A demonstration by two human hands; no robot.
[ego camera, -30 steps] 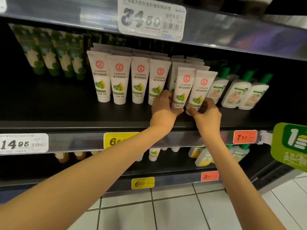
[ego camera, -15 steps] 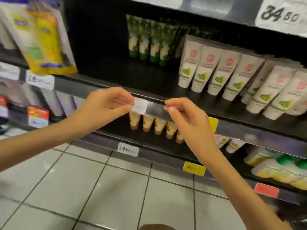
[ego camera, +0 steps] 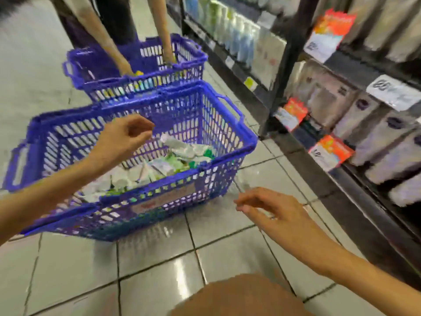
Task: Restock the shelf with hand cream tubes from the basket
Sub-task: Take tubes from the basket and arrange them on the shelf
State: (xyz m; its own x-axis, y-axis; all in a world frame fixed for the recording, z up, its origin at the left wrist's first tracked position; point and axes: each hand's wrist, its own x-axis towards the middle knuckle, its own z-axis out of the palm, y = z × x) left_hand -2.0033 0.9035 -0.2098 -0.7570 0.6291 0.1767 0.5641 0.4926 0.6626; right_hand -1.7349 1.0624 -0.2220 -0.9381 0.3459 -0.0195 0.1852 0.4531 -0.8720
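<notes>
A blue plastic basket (ego camera: 218,142) stands on the tiled floor, left of the shelving. Inside it lies a heap of white hand cream tubes (ego camera: 182,153) with green print and green caps. My left hand (ego camera: 123,140) hovers above the basket's middle with loosely curled fingers and holds nothing. My right hand (ego camera: 271,208) is in the air in front of the basket's near right corner, fingers relaxed and pointing left, empty. The picture is blurred by head motion.
A second blue basket (ego camera: 145,65) stands just behind the first, with another person's two arms (ego camera: 107,42) reaching into it. Dark store shelves (ego camera: 355,142) with white packs and orange price tags run along the right. My knee (ego camera: 237,297) shows at the bottom.
My view has swung down and left from the shelf of standing tubes to the baskets on the floor. Both hands have left the shelf edge and now hang empty over and beside the near basket.
</notes>
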